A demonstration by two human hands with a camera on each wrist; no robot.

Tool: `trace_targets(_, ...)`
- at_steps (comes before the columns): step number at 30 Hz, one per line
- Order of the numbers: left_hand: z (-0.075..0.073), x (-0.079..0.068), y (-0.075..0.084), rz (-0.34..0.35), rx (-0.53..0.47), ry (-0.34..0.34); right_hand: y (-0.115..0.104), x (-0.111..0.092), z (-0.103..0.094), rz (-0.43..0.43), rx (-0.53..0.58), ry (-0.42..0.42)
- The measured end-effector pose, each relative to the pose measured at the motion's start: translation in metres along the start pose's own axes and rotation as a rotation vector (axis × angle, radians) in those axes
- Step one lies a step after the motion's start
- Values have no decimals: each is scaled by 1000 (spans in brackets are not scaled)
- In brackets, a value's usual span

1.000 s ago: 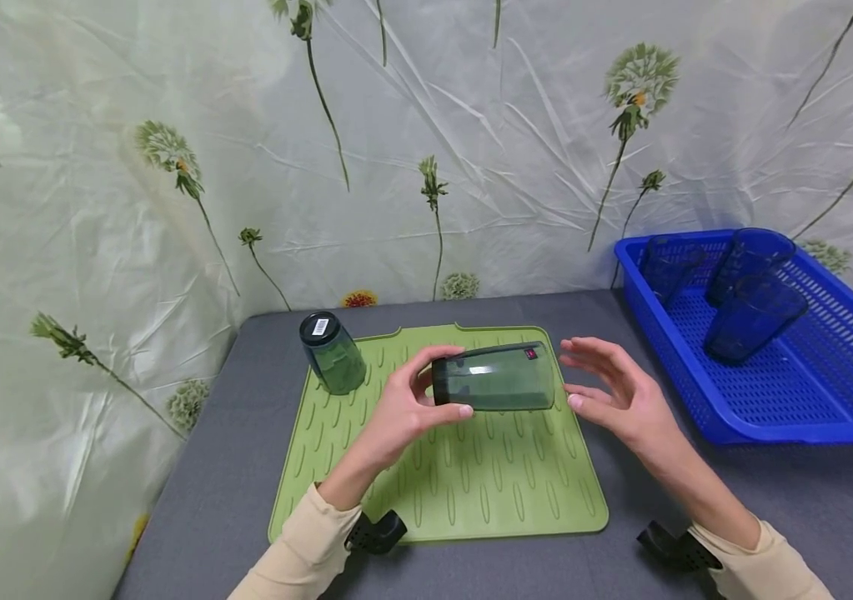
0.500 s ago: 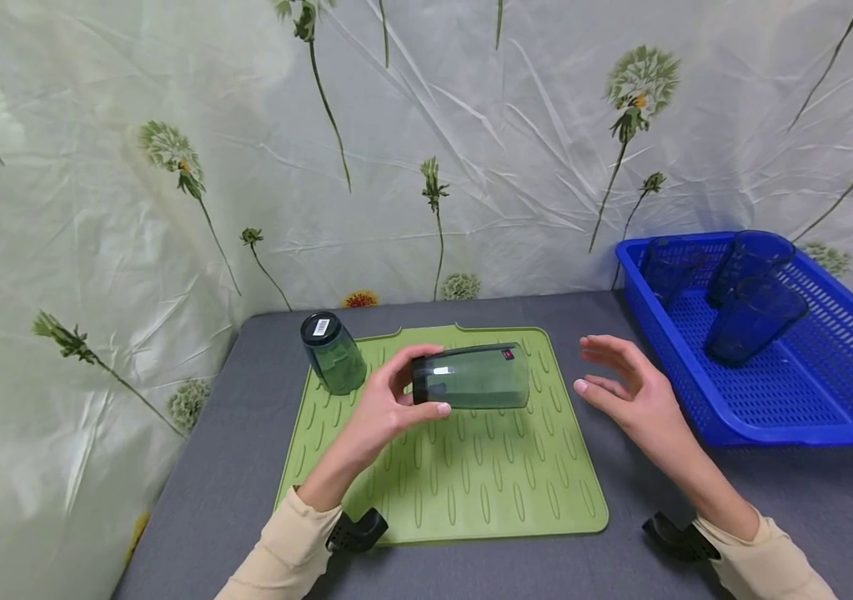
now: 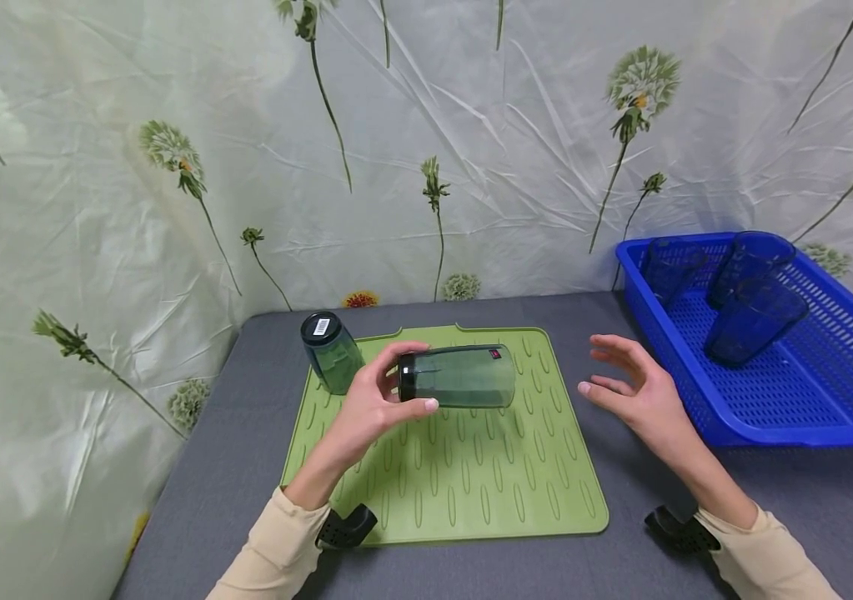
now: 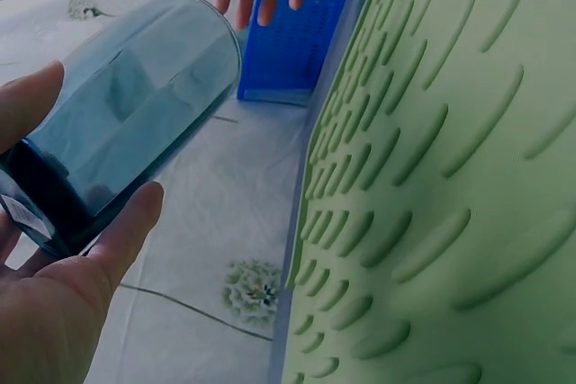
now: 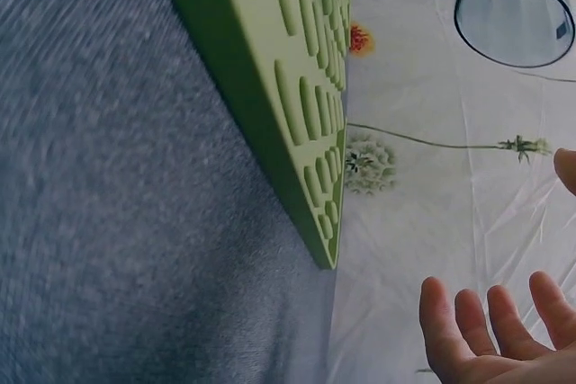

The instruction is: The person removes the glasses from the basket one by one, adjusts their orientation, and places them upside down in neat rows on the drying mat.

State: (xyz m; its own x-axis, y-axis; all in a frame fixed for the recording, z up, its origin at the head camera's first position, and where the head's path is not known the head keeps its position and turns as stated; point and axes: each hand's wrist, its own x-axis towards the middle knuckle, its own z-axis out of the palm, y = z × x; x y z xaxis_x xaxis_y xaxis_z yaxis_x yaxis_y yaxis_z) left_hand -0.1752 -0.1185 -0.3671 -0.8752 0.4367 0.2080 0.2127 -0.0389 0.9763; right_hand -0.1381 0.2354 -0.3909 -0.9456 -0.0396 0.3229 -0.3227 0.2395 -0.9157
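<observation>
My left hand [image 3: 372, 408] grips a greenish-grey see-through tumbler [image 3: 464, 377] round its dark base. The tumbler lies on its side in the air above the green mat [image 3: 471, 492], its mouth toward the right. In the left wrist view, thumb and fingers clasp the tumbler [image 4: 148, 78] by the base, where a white label shows. To the right of the mat hovers my right hand [image 3: 639, 396], fingers loosely bent and holding nothing. A second tumbler [image 3: 336, 358] stands upside down on the mat's far left corner, a barcode label on its base.
A blue plastic basket [image 3: 696, 408] with 3 glasses [image 3: 756, 321] in it sits on the right of the grey table [image 3: 201, 467]. Behind the table hangs a pale flowered sheet [image 3: 531, 183].
My left hand has carried the tumbler to the left, away from my right hand. The right hand has drawn back a little to the right.
</observation>
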Motion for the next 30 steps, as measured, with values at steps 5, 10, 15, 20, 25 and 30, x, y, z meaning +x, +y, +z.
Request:
trace_targets(5,-4,1,0,19,64,42,2,0,-2,24,-19,4)
trace_targets(10,-6,2,0,15,42,54,4,0,-2,31,-25,1)
trace_targets(15,-8,3,0,-1,42,75,2,-1,-2,35,-28,0)
trace_targets(20,-10,3,1,-21,78,99,1,-1,-2,37,-36,-4)
trace_targets(25,-13,5,0,-15,107,134,2,-1,-2,31,-31,-3)
trace_targets(30,-16,8,0,-12,149,149,3,0,-3,40,-47,-3)
